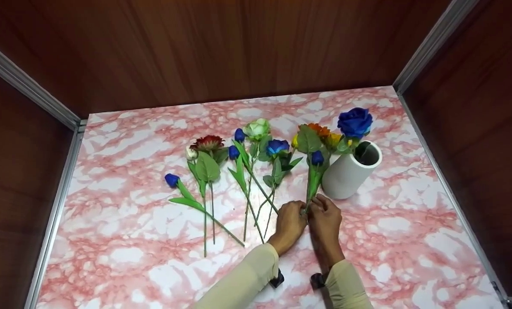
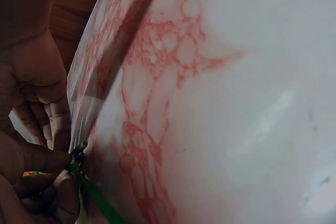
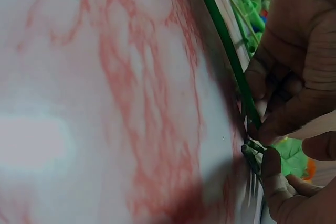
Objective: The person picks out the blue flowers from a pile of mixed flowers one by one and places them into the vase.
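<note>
Both hands meet low over the table, just in front of the white vase [image 1: 346, 177]. My left hand [image 1: 289, 223] and my right hand [image 1: 325, 219] pinch the stem of a blue tulip [image 1: 317, 158] between them. Its green leaves [image 1: 312, 182] rise above the fingers. Short dark stem ends [image 3: 252, 153] poke out between the fingertips in the right wrist view, near a long green stem [image 3: 223, 40]. Behind the tulip are orange [image 1: 319, 129] and yellow flowers [image 1: 333, 140]. A blue rose [image 1: 355, 122] stands up at the vase's mouth.
Left of the hands lie a blue rose [image 1: 277, 147], a pale green rose [image 1: 257, 128], blue tulips [image 1: 234, 152], a dark red flower [image 1: 208, 142], a white bud [image 1: 191, 153] and another blue tulip [image 1: 172, 180]. Wooden panels [image 1: 221, 51] enclose the marbled table [image 1: 122, 257].
</note>
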A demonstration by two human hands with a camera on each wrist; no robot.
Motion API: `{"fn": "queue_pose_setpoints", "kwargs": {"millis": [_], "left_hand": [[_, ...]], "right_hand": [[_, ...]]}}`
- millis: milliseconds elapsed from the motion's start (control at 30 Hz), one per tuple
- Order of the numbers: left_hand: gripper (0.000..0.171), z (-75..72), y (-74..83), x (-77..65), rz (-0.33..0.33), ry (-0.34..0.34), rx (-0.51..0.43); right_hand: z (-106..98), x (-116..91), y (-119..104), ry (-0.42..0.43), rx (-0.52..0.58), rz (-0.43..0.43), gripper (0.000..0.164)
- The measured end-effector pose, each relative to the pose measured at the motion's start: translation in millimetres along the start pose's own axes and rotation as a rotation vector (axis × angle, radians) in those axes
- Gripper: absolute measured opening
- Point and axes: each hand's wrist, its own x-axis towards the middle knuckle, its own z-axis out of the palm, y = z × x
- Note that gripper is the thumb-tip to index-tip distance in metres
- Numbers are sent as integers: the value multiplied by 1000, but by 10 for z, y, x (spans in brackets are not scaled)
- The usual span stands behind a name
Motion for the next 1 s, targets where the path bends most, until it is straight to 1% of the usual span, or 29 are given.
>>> {"fn": "queue_pose_setpoints", "kwargs": {"millis": [33,200,333,433,567,667,767,833,900,1000], "left_hand": [[14,-1,-3,1,-5,-3,-8],[16,-31,3,2,-22,-12,-52],[15,-60,22,-9,-21,-3,-77],[13,-86,42,-20,1,13,-81],[13,-124,65,-31,33,27,-89],[15,-150,72,-38,44,36,-115],[18,-185,85,-42,52,50,-163],[18,-221,101,-37,45,52,-209],[17,-265,118,-20,22,52,-258],[14,-341,133,24,-39,58,-350]], "right_hand": [[1,2,-2,-5,18,13,33],[-19,24,-10,-31,14,26,33],[-43,42,-12,-45,15,-2,30],[-57,42,-16,-51,13,-7,29],[-60,34,-39,-64,47,13,28],[-59,28,-76,-57,21,-9,26],[-63,23,-125,-52,-20,-29,26],[-68,18,-170,-56,-23,-32,27],[-73,14,-222,-65,0,-33,28],[-79,-4,-322,-79,39,-46,30]]}}
